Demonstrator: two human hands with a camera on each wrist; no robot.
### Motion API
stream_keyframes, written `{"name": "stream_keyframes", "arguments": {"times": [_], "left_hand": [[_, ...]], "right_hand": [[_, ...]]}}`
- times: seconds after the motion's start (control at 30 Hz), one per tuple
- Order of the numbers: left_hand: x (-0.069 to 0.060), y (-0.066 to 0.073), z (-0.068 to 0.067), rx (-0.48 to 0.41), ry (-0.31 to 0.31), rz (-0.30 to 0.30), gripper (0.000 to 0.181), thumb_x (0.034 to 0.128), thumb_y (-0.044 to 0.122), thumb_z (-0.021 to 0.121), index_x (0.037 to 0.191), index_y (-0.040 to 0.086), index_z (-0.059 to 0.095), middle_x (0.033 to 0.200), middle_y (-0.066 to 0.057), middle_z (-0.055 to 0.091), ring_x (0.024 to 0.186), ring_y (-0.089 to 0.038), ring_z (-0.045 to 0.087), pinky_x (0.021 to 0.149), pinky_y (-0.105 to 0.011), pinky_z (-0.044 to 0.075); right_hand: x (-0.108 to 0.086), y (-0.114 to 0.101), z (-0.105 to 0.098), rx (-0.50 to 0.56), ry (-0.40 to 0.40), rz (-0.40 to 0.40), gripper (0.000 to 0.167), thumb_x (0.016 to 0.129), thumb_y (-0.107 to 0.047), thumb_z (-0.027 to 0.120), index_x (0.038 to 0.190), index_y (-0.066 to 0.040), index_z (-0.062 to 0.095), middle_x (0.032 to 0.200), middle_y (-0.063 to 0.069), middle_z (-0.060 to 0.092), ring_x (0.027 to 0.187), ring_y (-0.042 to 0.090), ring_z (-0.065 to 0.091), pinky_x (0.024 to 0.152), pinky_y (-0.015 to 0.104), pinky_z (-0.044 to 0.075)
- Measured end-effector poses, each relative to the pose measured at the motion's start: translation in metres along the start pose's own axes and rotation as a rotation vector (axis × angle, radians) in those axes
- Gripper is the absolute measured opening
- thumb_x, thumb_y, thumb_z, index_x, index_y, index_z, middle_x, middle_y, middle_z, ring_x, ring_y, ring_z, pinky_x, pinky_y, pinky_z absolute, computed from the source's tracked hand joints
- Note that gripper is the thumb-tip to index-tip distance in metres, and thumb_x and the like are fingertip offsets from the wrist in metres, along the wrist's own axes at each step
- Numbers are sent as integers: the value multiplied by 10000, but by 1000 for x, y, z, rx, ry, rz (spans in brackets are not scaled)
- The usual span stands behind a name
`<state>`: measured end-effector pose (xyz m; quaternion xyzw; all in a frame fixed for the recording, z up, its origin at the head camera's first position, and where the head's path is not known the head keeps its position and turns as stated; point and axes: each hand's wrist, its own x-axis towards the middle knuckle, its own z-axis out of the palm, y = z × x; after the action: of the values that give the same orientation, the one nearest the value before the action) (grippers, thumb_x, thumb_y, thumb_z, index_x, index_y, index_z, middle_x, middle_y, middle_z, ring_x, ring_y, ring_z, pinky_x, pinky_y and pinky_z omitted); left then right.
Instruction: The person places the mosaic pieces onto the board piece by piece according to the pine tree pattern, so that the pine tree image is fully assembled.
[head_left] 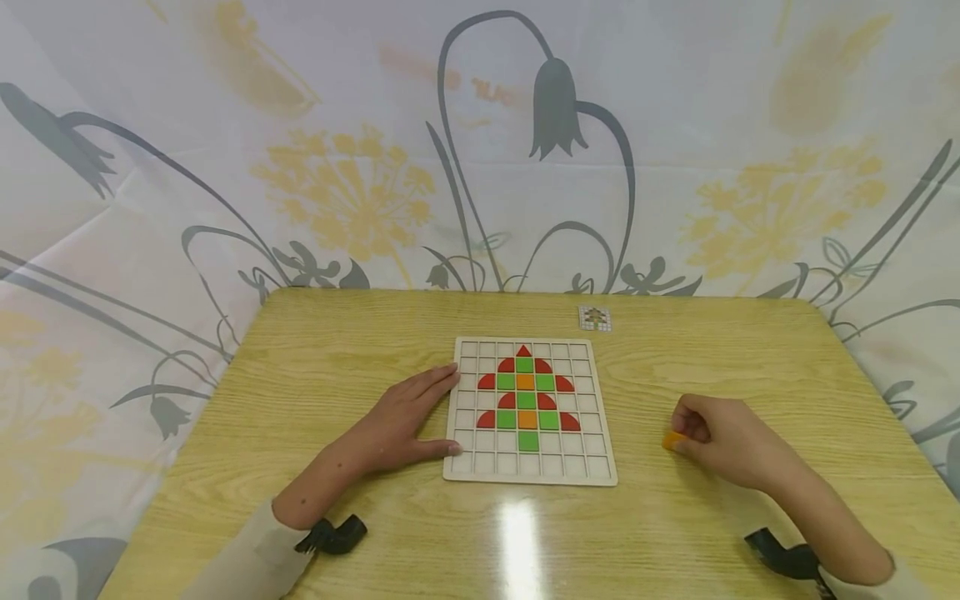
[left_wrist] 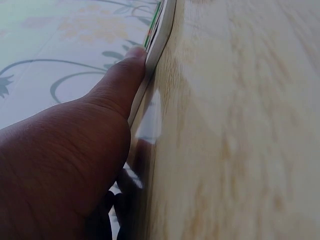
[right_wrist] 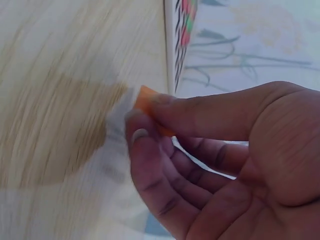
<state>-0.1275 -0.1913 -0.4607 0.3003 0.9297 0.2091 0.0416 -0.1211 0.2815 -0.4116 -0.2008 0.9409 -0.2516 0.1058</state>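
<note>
A white gridded puzzle board (head_left: 465,465) lies on the table, with red, green and orange tiles set in a tree shape; a green square tile (head_left: 528,441) forms the trunk. My left hand (head_left: 397,425) rests at the board's left edge, thumb and fingertips touching the rim, as the left wrist view also shows at the thumb (left_wrist: 117,85). To the right of the board, my right hand (head_left: 723,437) pinches an orange square tile (head_left: 672,440) between thumb and fingers, just over the table. In the right wrist view the orange tile (right_wrist: 145,101) is partly covered by the fingertips.
A small card (head_left: 595,317) with a tree pattern lies behind the board. The wooden table (head_left: 337,333) ends at a floral-printed cloth (head_left: 360,100) at the back and sides. Glare shows on the wood in front of the board.
</note>
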Motion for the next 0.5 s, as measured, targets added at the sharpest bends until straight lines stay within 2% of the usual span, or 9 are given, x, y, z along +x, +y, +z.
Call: {"name": "stream_keyframes", "arguments": {"times": [0.5], "left_hand": [[0,0,0,2,4,3,983,951,572,750,1685,94,303,1756,-58,252,1588,-327,297,1233,-594,314]], "right_hand": [[18,-35,14,141,-5,-57,187,914,-43,817,944,-127,653,841,-65,642,753,57,596,661,263,528]]}}
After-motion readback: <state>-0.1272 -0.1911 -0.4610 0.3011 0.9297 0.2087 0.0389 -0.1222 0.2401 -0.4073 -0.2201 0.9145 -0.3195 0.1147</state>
